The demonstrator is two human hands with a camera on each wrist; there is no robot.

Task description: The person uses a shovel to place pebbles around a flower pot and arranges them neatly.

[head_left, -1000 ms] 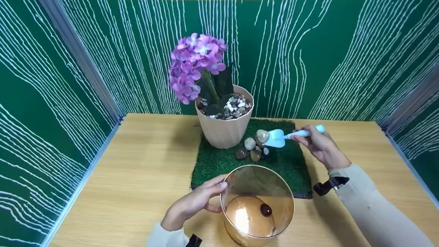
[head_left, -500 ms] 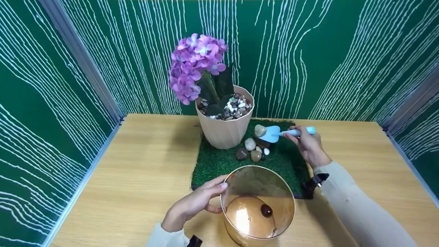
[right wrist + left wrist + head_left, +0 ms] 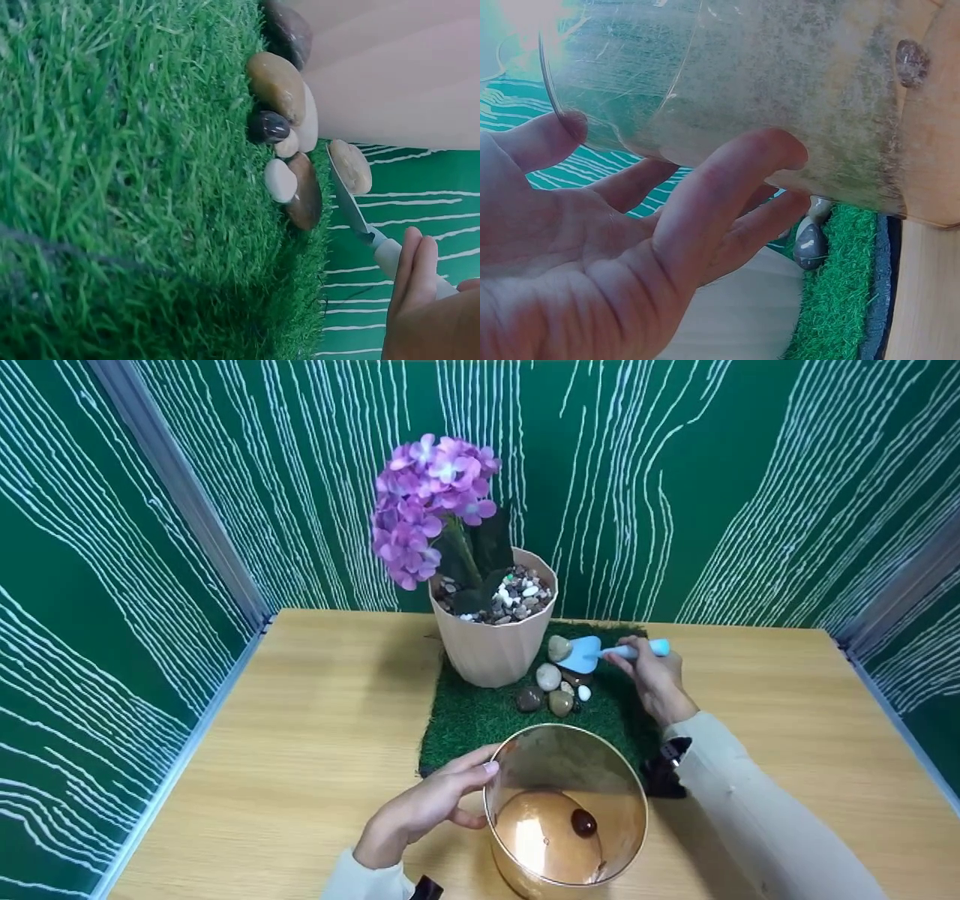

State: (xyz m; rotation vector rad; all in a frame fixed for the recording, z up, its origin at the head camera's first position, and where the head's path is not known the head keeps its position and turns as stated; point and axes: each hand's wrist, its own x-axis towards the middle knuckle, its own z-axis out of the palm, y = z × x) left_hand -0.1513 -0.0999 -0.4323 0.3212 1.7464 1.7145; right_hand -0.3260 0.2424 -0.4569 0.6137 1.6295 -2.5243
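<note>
My right hand (image 3: 654, 681) grips the handle of a small light-blue garden trowel (image 3: 580, 655). A tan pebble (image 3: 559, 648) rests at the front of its blade; the right wrist view shows the trowel tilted, the pebble (image 3: 351, 166) on its upper face and raised clear of the turf. My left hand (image 3: 429, 806) holds the left side of a transparent amber-tinted bucket (image 3: 559, 757), its fingers bent against the wall in the left wrist view. A single dark red-brown stone (image 3: 583, 823) lies inside. Several pebbles (image 3: 548, 676) sit in a cluster on the artificial turf mat (image 3: 472, 727).
A beige flowerpot (image 3: 491, 649) filled with small gravel (image 3: 517, 596) stands at the mat's back left, close to the trowel's tip. Purple artificial flowers (image 3: 431, 502) lean left from it. Green walls with white lines (image 3: 615, 472) enclose the wooden table (image 3: 315, 720) behind and at both sides.
My right hand has moved left and slightly up, carrying the trowel and tan pebble away from the cluster toward the flowerpot. The left hand and bucket have stayed almost still.
</note>
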